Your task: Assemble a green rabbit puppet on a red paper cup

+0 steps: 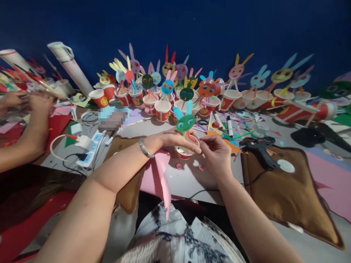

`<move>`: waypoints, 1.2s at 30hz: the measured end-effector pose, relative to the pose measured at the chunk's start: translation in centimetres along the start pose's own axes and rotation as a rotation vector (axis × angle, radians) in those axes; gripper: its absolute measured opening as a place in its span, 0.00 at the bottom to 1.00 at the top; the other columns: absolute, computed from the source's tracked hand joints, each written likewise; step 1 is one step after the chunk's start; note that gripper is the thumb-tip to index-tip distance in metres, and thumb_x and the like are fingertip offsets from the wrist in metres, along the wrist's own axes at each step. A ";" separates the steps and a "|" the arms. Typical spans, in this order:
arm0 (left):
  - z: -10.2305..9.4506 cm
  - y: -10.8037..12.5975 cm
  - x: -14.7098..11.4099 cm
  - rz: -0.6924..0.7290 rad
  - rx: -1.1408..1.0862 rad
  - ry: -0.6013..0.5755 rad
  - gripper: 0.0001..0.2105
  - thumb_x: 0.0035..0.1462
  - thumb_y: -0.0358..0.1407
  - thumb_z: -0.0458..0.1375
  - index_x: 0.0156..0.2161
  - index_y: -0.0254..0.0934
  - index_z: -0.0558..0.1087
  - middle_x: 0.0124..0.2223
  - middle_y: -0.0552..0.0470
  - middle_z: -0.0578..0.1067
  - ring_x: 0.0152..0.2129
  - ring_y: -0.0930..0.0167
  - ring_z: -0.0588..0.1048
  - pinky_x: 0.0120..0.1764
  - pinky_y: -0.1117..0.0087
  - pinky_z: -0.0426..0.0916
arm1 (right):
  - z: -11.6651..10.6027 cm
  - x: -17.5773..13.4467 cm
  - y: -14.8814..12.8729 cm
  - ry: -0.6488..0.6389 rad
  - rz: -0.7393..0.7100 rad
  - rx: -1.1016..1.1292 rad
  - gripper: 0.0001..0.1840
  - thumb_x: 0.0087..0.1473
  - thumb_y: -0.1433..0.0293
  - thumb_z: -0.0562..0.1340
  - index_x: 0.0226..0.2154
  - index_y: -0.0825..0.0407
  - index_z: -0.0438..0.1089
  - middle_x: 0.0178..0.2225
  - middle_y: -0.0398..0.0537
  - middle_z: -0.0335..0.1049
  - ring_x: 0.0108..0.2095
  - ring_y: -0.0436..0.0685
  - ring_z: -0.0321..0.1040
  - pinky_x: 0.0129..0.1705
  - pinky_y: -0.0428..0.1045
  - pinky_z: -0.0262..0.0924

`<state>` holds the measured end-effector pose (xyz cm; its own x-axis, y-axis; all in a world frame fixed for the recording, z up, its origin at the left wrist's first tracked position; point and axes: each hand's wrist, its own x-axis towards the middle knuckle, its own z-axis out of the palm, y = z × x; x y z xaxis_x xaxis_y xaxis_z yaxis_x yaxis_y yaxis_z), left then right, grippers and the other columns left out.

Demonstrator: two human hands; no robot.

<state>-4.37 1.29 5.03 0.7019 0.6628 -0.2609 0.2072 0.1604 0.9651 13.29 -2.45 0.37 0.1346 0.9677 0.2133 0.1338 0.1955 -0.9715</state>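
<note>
In front of me stands a paper cup (184,156), white inside and red outside. A green paper rabbit face (185,124) with light-blue ears rises from it on paper strips. My left hand (175,138) grips the cup, its thumb lying along the near rim and its other fingers partly hidden behind the rabbit. Close to the cup's right rim, my right hand (218,151) is closed in a pinch; what sits between its fingertips is too small to make out. On the table below lie two small pink paper discs, one left (178,166) and one right (201,167).
Several cups with paper rabbits (167,87) line the back. A black glue gun (260,149) lies right on a brown cushion (285,193). Pink paper (160,171) hangs over the table edge. Left are a power strip (91,151) and another person's hands (38,102).
</note>
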 end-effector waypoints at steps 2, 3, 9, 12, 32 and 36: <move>-0.1 0.1 -0.1 -0.029 0.047 -0.004 0.19 0.41 0.39 0.73 0.38 0.37 0.73 0.30 0.54 0.75 0.26 0.72 0.75 0.28 0.71 0.71 | -0.1 -0.1 0.2 0.009 0.003 -0.029 0.05 0.47 0.69 0.69 0.26 0.49 0.72 0.24 0.41 0.71 0.22 0.50 0.65 0.24 0.46 0.62; -0.1 0.1 -0.1 -0.039 0.078 0.012 0.18 0.41 0.39 0.73 0.37 0.37 0.73 0.29 0.55 0.75 0.25 0.72 0.75 0.27 0.72 0.70 | -0.1 -0.2 0.3 0.009 0.004 -0.036 0.06 0.47 0.68 0.69 0.26 0.49 0.71 0.23 0.41 0.71 0.22 0.49 0.64 0.22 0.46 0.60; -0.3 0.2 -0.3 0.068 0.225 0.072 0.19 0.41 0.40 0.72 0.38 0.38 0.74 0.29 0.56 0.75 0.25 0.72 0.74 0.28 0.72 0.68 | 0.1 -0.4 0.3 0.023 -0.001 -0.030 0.07 0.46 0.69 0.69 0.24 0.49 0.69 0.19 0.39 0.68 0.18 0.48 0.60 0.17 0.44 0.56; -0.6 0.3 -0.4 0.103 0.270 0.074 0.16 0.44 0.39 0.70 0.37 0.38 0.72 0.30 0.56 0.74 0.27 0.72 0.74 0.31 0.70 0.68 | 0.2 -0.5 0.5 -0.004 0.025 -0.016 0.07 0.46 0.68 0.69 0.24 0.48 0.69 0.18 0.39 0.68 0.16 0.48 0.61 0.16 0.44 0.56; -0.5 0.3 -0.2 0.117 0.311 0.058 0.12 0.44 0.39 0.68 0.31 0.35 0.73 0.27 0.55 0.73 0.26 0.73 0.71 0.32 0.70 0.65 | -0.1 -0.5 0.8 -0.067 0.028 -0.020 0.09 0.46 0.66 0.69 0.25 0.50 0.69 0.20 0.40 0.69 0.19 0.49 0.64 0.21 0.45 0.59; -0.6 0.6 -0.3 0.068 0.306 0.093 0.13 0.43 0.37 0.68 0.34 0.36 0.72 0.28 0.57 0.74 0.26 0.74 0.72 0.33 0.71 0.66 | 0.0 -0.5 0.7 -0.092 0.020 -0.021 0.09 0.48 0.65 0.69 0.27 0.51 0.71 0.21 0.41 0.70 0.19 0.49 0.65 0.21 0.45 0.60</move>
<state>-4.91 1.60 5.68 0.6592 0.7305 -0.1787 0.3666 -0.1047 0.9245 13.37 -2.75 -0.43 0.0471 0.9820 0.1830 0.1523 0.1740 -0.9729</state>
